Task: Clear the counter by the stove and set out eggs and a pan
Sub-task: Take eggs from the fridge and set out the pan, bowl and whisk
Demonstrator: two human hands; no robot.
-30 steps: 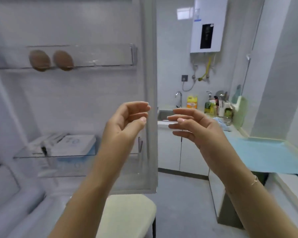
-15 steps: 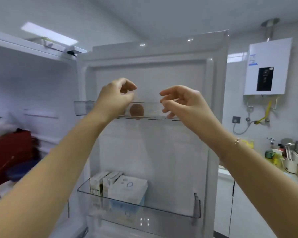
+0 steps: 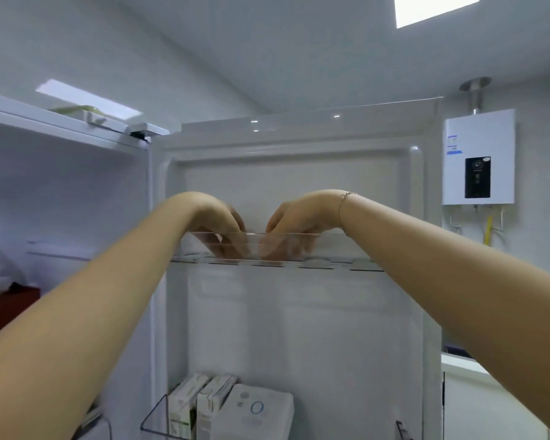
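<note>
Clear plastic of the door shelf [image 3: 331, 246] at frame centre blurs both hands, left [image 3: 218, 225] and right [image 3: 294, 222], dipped in close together, grip unclear; eggs hidden, not yet out, pan unseen.

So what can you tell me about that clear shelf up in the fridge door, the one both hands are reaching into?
The clear shelf is a shallow see-through plastic bin running across the upper part of the open fridge door. Its front wall is low and glossy; round hollows mark its floor. The left hand and right hand both dip over its rim, fingers showing blurred through the plastic. Whether they hold anything cannot be told.
</note>
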